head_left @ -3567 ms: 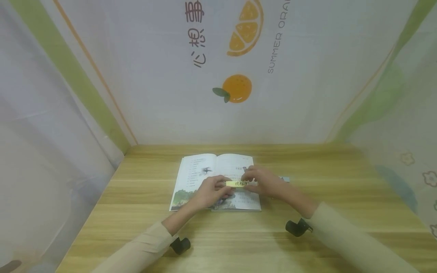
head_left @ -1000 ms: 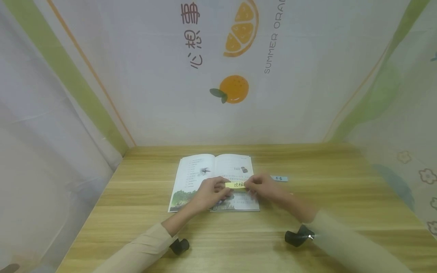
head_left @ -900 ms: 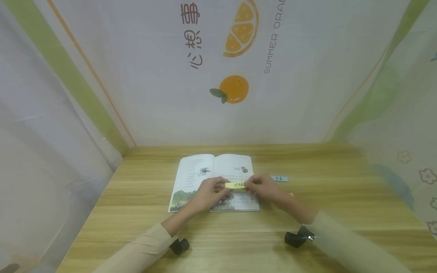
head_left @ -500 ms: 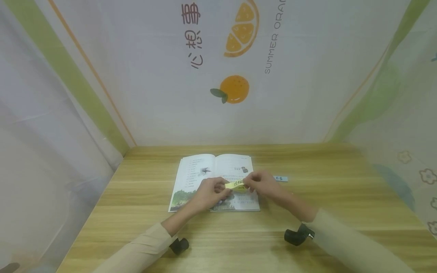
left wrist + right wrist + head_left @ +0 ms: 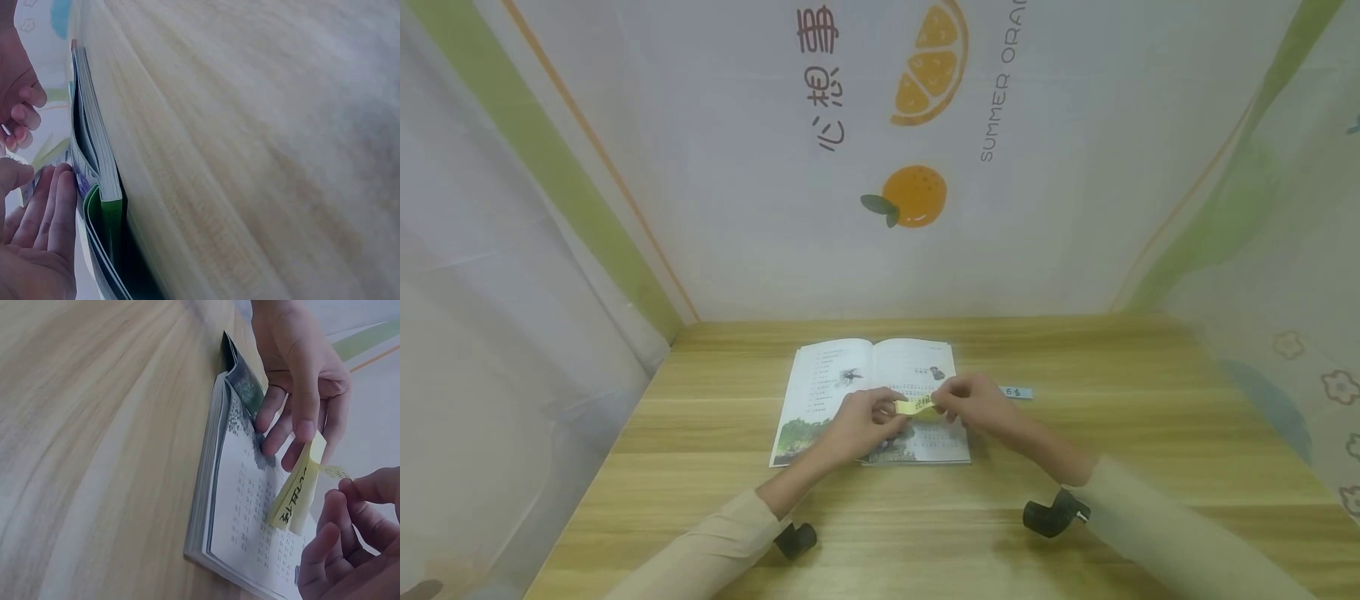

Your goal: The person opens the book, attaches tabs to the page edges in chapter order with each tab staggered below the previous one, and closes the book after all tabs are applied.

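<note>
A small pad of yellow sticky notes [image 5: 907, 408] with handwriting on it is held above an open book [image 5: 831, 367]. My left hand [image 5: 859, 427] pinches the pad's left end between thumb and fingers. With thumb and index finger, my right hand [image 5: 983, 407] grips the free end of the top sheet. In the right wrist view that sheet [image 5: 334, 470] bends up from the pad [image 5: 295, 497], still joined near the left thumb. The left wrist view shows the book edge-on [image 5: 103, 137], with both hands partly cut off at the side.
A blue sticky strip [image 5: 1018, 392] with writing lies on the wooden table [image 5: 1120, 433], right of the book and partly behind my right hand. Black wrist cameras [image 5: 1051, 515] hang under the sleeves. A white printed curtain [image 5: 1037, 250] stands behind the table.
My right hand has moved from fingering the pad's right end to pinching the top sheet and lifting it slightly up and leftward, so the sheet now curls. The left hand stays nearly still.
</note>
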`<state>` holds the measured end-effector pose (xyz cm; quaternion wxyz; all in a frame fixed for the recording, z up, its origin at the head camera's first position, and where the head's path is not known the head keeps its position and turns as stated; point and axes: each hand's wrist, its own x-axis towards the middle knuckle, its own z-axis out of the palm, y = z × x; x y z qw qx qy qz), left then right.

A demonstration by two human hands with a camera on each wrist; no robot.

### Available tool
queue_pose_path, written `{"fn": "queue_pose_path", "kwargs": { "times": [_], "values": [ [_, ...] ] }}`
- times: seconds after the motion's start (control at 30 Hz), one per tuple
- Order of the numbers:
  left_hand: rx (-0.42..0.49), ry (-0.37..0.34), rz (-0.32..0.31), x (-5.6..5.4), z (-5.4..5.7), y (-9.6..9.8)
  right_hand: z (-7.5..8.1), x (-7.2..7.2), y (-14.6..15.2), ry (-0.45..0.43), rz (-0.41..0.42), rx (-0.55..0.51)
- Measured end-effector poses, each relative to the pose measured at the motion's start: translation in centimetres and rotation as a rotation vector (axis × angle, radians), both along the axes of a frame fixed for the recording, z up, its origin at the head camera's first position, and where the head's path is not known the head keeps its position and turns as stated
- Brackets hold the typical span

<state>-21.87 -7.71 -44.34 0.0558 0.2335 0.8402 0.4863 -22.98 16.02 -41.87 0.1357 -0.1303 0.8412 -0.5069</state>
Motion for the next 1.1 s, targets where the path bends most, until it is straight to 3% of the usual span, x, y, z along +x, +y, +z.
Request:
{"fn": "queue_pose_path", "kwargs": {
  "times": [0.2,0.77,0.97,1.1],
  "values": [
    [0.014,-0.004,0.041,-0.1,-0.1,0.3,-0.1,-0.2,-0.1,-0.015,0.009,-0.050],
    [-0.070,0.058,0.189,0.1,-0.2,1.5,0.7,0.2,-1.1,-0.020,0.014,-0.061],
    [-0.076,0.028,0.199,0.3,-0.1,1.7,0.6,0.2,-1.1,-0.004,0.049,-0.061],
    [-0.095,0.051,0.194,0.5,-0.1,1.5,0.3,0.1,-0.8,0.006,0.068,-0.064]
  ]
}}
